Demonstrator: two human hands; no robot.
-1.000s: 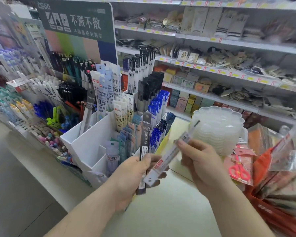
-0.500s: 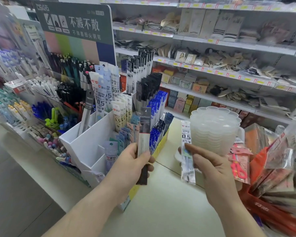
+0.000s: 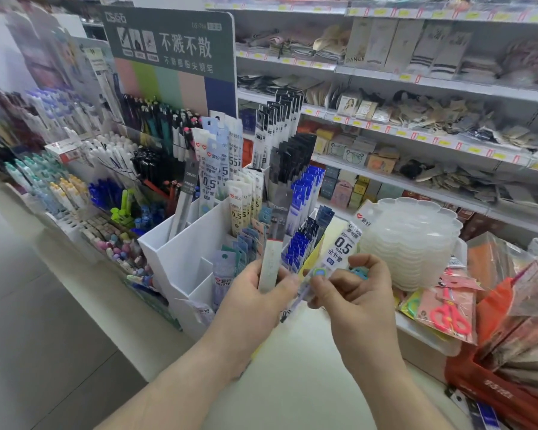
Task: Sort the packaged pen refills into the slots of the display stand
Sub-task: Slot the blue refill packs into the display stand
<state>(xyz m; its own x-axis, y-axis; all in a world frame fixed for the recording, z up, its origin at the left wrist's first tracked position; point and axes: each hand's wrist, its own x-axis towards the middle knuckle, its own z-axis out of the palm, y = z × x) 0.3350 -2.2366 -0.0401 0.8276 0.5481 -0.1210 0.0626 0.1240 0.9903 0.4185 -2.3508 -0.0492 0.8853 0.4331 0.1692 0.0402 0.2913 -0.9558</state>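
Refills were gripped in both hands: grey pack (image 3: 269, 268) in left hand (image 3: 255, 301), 0.5 pack (image 3: 339, 248) pinched in right hand (image 3: 353, 297); matching slot at eleven o'clock of display stand (image 3: 184, 256) advised.

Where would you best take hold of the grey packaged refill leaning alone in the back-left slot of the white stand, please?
Pinch the upper end of the grey packaged refill, coming from above. It is long, flat and thin, leans in the white display stand with its lower end hidden in the slot, and only its top stands free. Both hands are occupied just now.
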